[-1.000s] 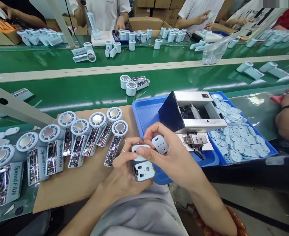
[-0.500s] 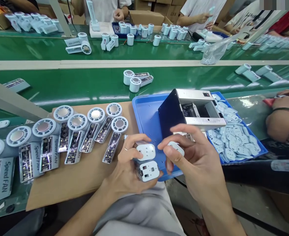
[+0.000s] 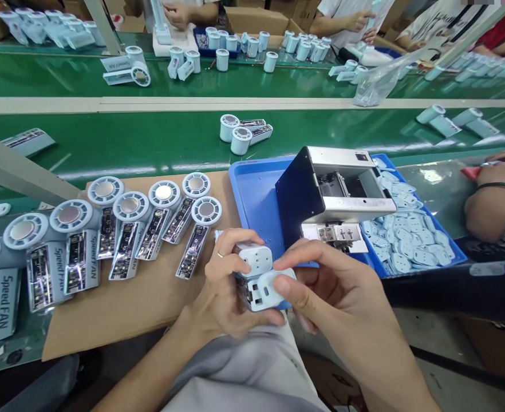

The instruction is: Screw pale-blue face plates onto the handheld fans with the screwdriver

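Observation:
My left hand [image 3: 224, 289] is wrapped round two small fan bodies [image 3: 255, 274], held end-on over my lap; one has a pale blue end cap with holes on it. My right hand [image 3: 342, 300] pinches another pale blue cap [image 3: 276, 281] against the lower fan's end. Just beyond my hands a small metal press machine [image 3: 342, 191] stands in a blue tray [image 3: 252, 194], beside a heap of loose caps [image 3: 407, 240].
Several finished "Speed FAN" units [image 3: 119, 229] lie in rows on a cardboard sheet [image 3: 119, 309] at left. A green conveyor [image 3: 149, 149] carries two fans [image 3: 241, 134]. Other people work across the belt; someone's arm [image 3: 493, 200] rests at right.
My right hand brought the loose cap from beside the tray down onto the end of the lower fan. The left hand kept its hold on the fans.

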Demonstrator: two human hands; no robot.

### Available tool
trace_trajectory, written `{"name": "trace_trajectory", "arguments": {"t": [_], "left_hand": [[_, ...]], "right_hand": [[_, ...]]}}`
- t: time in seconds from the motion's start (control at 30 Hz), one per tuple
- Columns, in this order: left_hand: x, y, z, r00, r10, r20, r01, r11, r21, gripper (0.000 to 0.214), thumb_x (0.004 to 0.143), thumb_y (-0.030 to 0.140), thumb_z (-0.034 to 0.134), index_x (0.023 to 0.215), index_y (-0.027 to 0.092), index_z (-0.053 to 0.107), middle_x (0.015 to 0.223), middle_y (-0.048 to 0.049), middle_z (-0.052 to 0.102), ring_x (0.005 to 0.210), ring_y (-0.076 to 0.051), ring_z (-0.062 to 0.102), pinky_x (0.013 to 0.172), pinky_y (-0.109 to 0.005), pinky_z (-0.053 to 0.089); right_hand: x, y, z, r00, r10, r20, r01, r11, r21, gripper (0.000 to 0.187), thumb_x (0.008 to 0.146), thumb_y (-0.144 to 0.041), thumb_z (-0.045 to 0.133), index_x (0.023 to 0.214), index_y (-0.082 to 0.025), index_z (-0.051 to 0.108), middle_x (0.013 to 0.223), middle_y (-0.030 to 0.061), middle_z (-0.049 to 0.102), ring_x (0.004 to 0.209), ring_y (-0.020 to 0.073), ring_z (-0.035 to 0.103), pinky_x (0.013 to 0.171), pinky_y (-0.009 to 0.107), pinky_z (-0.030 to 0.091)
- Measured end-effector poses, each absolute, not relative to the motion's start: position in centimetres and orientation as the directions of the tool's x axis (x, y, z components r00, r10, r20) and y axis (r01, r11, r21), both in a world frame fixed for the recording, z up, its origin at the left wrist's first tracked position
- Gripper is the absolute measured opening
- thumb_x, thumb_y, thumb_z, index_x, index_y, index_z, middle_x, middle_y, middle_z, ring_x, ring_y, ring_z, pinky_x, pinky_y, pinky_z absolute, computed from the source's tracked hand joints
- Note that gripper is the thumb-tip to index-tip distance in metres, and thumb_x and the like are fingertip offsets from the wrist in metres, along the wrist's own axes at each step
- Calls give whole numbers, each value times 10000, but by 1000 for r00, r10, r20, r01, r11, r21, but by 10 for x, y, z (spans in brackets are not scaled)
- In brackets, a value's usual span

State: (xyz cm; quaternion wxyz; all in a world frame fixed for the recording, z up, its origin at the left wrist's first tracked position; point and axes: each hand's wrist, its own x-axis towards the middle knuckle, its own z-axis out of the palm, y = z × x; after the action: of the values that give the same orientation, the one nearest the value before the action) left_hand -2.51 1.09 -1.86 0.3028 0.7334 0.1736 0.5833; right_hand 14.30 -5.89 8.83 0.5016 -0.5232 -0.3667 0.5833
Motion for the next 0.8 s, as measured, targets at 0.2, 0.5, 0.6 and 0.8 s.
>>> {"name": "trace_trajectory", "arguments": {"t": [0.2,0.5,0.6,0.8], "left_hand": [[-27,13,-26,255,588,768,-111,-771,627,692,977,853,765,1318,338,453,1380,-104,650,1127,-289,755,906,-497,677],[-23,12,-31,197,578,792,-152,-780,607,633,1005,752,822,1347,328,499,1409,-108,678,1135,-274,760,894,-457,658],[-17,16,-27,170,561,810,-170,-793,585,519,1082,674,766,1330,315,484,1394,-101,673,1133,-232,739,856,-372,634],[-5,17,-23,105,577,810,-158,-794,587,509,1063,637,789,1274,306,465,1320,-102,686,1010,-225,700,733,-344,574]], "right_hand": [[138,-61,92,-60,949,-309,-177,-315,-932,274,930,-327,998,949,-237,740,923,-17,541,744,80,590,611,155,506],[129,-69,90,-113,940,-321,-386,-339,-858,360,929,-255,995,1011,-232,646,850,-61,413,681,85,617,631,185,503],[132,-69,85,75,957,-281,-251,-255,-934,509,847,-462,1060,1093,-242,673,860,-30,484,725,150,624,621,250,562],[159,-101,48,406,912,-62,45,-88,-995,718,766,-668,1041,1255,-276,691,949,46,620,880,261,693,728,385,656]]}}
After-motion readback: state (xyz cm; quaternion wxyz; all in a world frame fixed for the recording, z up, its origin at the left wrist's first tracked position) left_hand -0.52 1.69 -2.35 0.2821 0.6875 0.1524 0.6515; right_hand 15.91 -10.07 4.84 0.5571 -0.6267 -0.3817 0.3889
